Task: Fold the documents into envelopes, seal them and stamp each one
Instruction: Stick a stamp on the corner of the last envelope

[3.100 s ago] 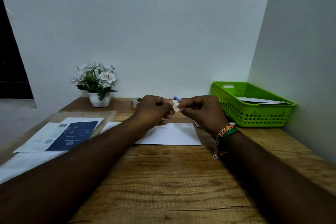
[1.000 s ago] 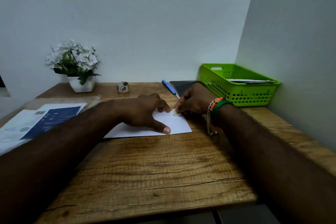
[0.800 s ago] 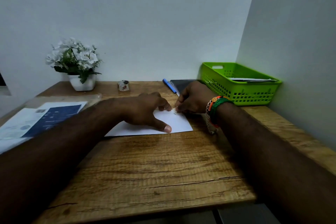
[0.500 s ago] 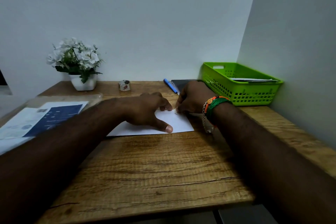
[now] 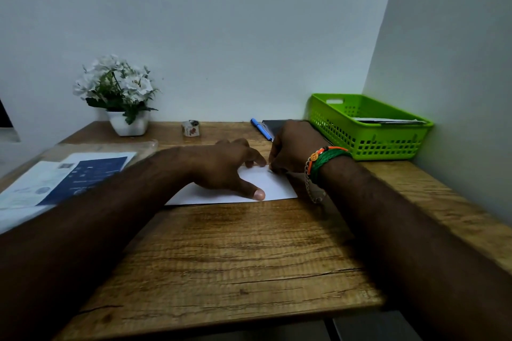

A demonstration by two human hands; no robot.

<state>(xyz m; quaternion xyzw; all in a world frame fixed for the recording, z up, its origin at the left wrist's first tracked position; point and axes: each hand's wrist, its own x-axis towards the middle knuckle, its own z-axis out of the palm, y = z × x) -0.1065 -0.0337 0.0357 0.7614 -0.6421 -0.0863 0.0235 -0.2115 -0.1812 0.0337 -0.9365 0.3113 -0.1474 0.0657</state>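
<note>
I have the white envelope (image 5: 266,188) flat on the desk (image 5: 235,252), left of the green basket (image 5: 368,130). My left hand (image 5: 221,167) presses it down, fingers spread; my right hand (image 5: 293,147), its grip curled, works the far right corner. I judge the stamping step; the stamp itself is hidden. Next calls for firm pressure.

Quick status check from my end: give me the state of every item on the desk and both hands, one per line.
envelope: flat on desk, pinned under both hands
left hand: spread, pressing the envelope
right hand: curled, fingertips pressing the envelope's far right corner
stamp roll: standing near wall, untouched
blue pen: lying, capped end unclear
green basket: holds papers
documents: flat at left, unfolded
flower pot: upright
</note>
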